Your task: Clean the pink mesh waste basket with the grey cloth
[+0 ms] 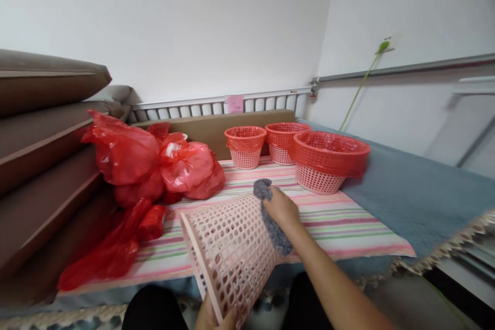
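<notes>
A pale pink perforated plastic basket (pixel 235 247) lies tilted on its side in front of me, its rim facing left and its base to the right. At the bottom of the view my left hand (pixel 216 317) grips the rim, the thumb showing on the outer side. My right hand (pixel 281 209) is closed around a grey fuzzy cloth (pixel 276 232), which presses against the basket's base end and hangs down beside it. Part of the left hand falls outside the view.
Three baskets lined with red bags, a small one (pixel 246 149), another (pixel 286 142) and a larger one (pixel 323 175), stand behind on the striped cloth (pixel 348 227). Filled red bags (pixel 189 170) and a red roll (pixel 152 223) lie left, beside stacked cushions (pixel 46 175).
</notes>
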The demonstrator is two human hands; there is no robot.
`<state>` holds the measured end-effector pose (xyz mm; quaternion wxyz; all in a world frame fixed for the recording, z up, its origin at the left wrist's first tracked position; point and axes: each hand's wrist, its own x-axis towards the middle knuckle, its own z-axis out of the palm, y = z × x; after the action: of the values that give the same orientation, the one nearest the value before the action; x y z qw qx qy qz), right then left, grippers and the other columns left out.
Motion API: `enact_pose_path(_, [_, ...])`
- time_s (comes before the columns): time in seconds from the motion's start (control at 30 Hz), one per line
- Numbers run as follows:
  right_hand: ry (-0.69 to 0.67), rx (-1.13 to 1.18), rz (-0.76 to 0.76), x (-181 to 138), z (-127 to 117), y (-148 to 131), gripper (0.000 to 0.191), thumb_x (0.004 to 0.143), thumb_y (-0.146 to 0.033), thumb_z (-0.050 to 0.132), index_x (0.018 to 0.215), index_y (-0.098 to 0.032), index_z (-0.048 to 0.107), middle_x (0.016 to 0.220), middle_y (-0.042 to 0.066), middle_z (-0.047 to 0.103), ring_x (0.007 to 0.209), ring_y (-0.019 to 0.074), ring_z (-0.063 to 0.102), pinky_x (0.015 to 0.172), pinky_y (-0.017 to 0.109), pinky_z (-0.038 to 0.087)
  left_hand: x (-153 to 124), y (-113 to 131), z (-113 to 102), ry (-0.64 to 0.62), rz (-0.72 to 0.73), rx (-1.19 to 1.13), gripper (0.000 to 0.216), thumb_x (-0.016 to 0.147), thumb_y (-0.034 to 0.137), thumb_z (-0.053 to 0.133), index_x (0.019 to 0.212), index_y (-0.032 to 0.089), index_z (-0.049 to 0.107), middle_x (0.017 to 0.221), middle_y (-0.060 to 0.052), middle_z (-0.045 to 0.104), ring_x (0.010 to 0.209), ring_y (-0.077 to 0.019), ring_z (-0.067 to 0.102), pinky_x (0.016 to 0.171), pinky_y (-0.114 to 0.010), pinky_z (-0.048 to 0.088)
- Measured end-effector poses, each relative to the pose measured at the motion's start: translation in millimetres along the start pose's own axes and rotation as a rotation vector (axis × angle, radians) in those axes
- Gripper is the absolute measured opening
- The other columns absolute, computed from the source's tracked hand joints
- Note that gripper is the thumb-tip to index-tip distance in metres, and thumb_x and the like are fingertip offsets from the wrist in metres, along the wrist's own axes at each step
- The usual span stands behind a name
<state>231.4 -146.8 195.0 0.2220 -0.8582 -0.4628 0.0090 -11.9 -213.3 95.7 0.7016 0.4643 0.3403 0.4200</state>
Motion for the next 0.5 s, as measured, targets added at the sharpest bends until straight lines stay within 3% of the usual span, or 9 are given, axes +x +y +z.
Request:
enact_pose_path(0.1, [0.009, -0.027, -0.001, 7, 1, 14, 0.044, 0.083, -0.027, 0.044, 0.125, -0.016, 0.049, 0.111, 0.014, 0.064, 0.099, 0.0285, 0.062, 0.075, 0.035, 0.043, 1, 17, 3, -0.099, -0.042, -0.074, 0.060, 0.058, 0.030, 0.083, 0.113, 0.018, 0.063, 0.118, -0.015, 0.068, 0.119, -0.0346, 0.055, 0.105, -0.043, 0.040])
enact_pose_path(0.3, [-0.002, -0.031, 0.005, -1, 0, 18, 0.044, 0.084, -0.029, 0.043, 0.126, -0.016, 0.048, 0.112, 0.015, 0.064, 0.100, 0.0288, 0.061, 0.074, 0.035, 0.043, 12, 74, 17, -0.031, -0.003, -0.219, 0.072, 0.071, 0.022, 0.070, 0.134, 0.017, 0.037, 0.132, -0.019, 0.057, 0.115, -0.0352, 0.057, 0.095, -0.048, 0.045])
enact_pose_path(0.4, [-0.034, -0.010, 0.046, -7, -3, 9, 0.043, 0.083, -0.029, 0.044, 0.124, -0.016, 0.050, 0.110, 0.015, 0.065, 0.097, 0.0286, 0.062, 0.073, 0.034, 0.043, 12, 79, 22, 0.008, -0.058, -0.262, 0.088, 0.065, 0.023, 0.073, 0.139, 0.018, 0.026, 0.138, -0.022, 0.050, 0.114, -0.0378, 0.057, 0.090, -0.048, 0.048])
enact_pose_path(0.5, [-0.033, 0.078, -0.058, -30, 0, -23, 0.038, 0.081, -0.026, 0.047, 0.117, -0.017, 0.054, 0.108, 0.013, 0.066, 0.095, 0.0258, 0.063, 0.074, 0.032, 0.043, 8, 72, 22, 0.048, -0.087, -0.309, 0.097, 0.061, 0.020, 0.075, 0.141, 0.021, 0.022, 0.137, -0.019, 0.052, 0.117, -0.0354, 0.055, 0.096, -0.045, 0.045])
